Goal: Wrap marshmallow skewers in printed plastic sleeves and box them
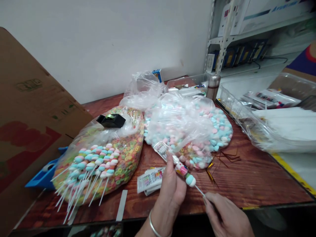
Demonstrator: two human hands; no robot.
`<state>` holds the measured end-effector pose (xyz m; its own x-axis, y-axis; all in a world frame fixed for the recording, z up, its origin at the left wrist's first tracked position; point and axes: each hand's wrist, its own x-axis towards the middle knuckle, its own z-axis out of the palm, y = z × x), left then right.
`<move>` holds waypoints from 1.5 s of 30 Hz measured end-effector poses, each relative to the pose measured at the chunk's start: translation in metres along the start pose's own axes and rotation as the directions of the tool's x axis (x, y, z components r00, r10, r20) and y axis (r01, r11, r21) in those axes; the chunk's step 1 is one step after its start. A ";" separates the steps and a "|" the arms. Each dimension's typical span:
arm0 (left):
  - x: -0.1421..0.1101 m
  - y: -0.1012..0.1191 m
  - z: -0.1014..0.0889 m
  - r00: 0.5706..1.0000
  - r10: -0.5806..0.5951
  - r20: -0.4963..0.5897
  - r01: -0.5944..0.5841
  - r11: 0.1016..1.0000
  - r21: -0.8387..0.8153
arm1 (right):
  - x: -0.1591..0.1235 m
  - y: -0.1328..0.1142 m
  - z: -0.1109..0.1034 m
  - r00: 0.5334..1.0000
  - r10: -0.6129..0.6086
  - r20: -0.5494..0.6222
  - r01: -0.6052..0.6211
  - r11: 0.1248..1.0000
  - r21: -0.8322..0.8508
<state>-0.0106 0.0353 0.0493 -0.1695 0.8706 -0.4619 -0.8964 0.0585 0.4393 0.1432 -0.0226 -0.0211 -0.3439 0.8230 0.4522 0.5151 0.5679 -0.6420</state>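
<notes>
My left hand [174, 184], with a metal bangle at the wrist, is closed around a small clear printed bag [161, 149]. The bag's open end surrounds the upper part of a marshmallow skewer [190, 180]. Blue and white marshmallows show below the bag. In a pinch, my right hand [225, 212] grips the skewer's thin white stick. Beside my left hand lies a small stack of printed bags [150, 179]. Several finished-looking marshmallow skewers [96, 161] rest on a large bag of coloured cereal rings [130, 148], their sticks pointing towards me.
A black tape dispenser [111, 120] sits on the cereal bag. Behind my hands is a big bag of pastel marshmallows [217, 128]. Gold twist ties [209, 172] lie right. A blue dispenser [43, 174] and cardboard box [32, 115] stand left; a clear tub [247, 128] and metal bottle [213, 87] right.
</notes>
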 end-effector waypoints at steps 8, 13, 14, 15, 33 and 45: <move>-0.005 -0.012 -0.003 1.000 -0.026 0.016 0.026 1.000 0.018 | 0.013 -0.008 0.003 0.996 0.055 -0.064 -0.053 0.998 0.032; 0.005 0.005 -0.006 0.999 0.037 0.035 -0.039 0.999 0.036 | 0.009 -0.001 0.002 0.994 -0.024 -0.104 0.022 1.000 -0.020; 0.006 0.005 -0.006 0.999 0.031 0.038 -0.033 0.998 0.045 | 0.008 0.000 0.002 0.994 -0.019 -0.110 0.019 1.000 -0.003; 0.006 0.004 -0.006 0.999 0.023 0.040 -0.025 0.998 0.054 | 0.007 0.000 0.002 0.995 0.020 -0.098 -0.016 0.999 0.040; -0.002 -0.016 -0.002 0.997 0.072 -0.006 -0.071 0.994 0.087 | 0.009 -0.007 0.017 0.954 0.301 -0.003 -0.287 0.912 0.294; 0.002 -0.008 -0.004 0.998 -0.040 0.056 0.036 0.997 0.067 | 0.024 -0.017 -0.001 0.671 0.464 0.578 -0.723 0.240 0.647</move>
<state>-0.0056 0.0348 0.0421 -0.1107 0.8934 -0.4355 -0.8726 0.1223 0.4729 0.1274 -0.0125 0.0013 -0.4452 0.8232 -0.3523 -0.1360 -0.4511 -0.8821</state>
